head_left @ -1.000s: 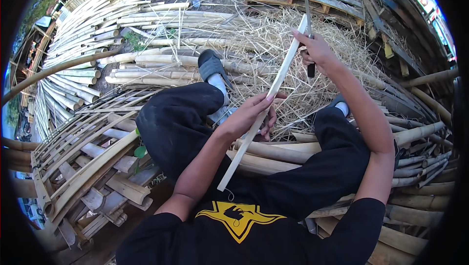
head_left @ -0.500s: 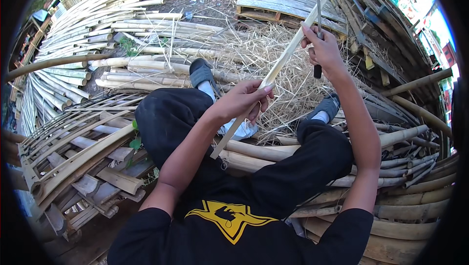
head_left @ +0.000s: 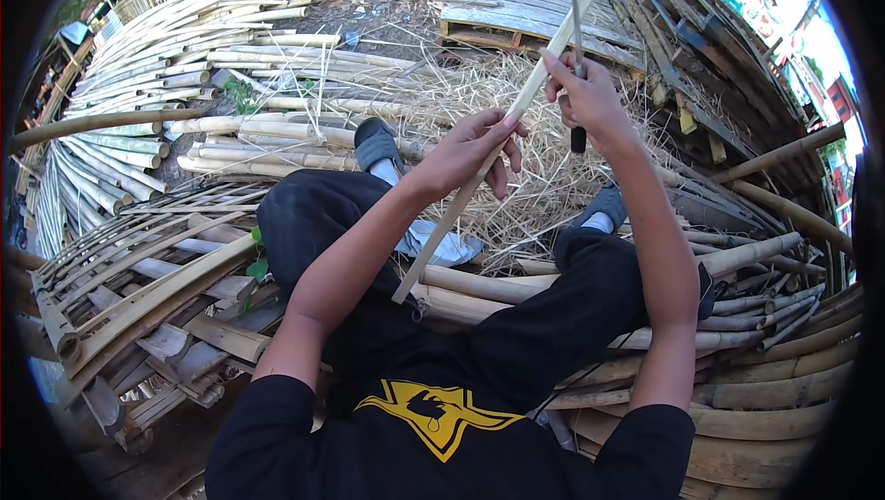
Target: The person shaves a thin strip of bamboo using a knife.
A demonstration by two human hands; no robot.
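A long pale bamboo strip slants across in front of me, its lower end above my lap and its upper end far right. My left hand pinches it near the middle between thumb and fingers. Farther up, my right hand is closed round a knife with a black handle and a narrow blade pointing away from me. The right thumb and fingertips also lie against the strip, close to the blade. Below the hands, a pile of thin shavings covers the ground between my feet.
Bamboo poles lie stacked at the left and ahead. A wooden pallet stands at the far side, with more pallets leaning at the right. A slatted bamboo frame is by my left side. A pale cloth lies near my left leg.
Both hands have shifted slightly left, and the left hand has moved a little up along the bamboo strip. The right hand still grips the knife.
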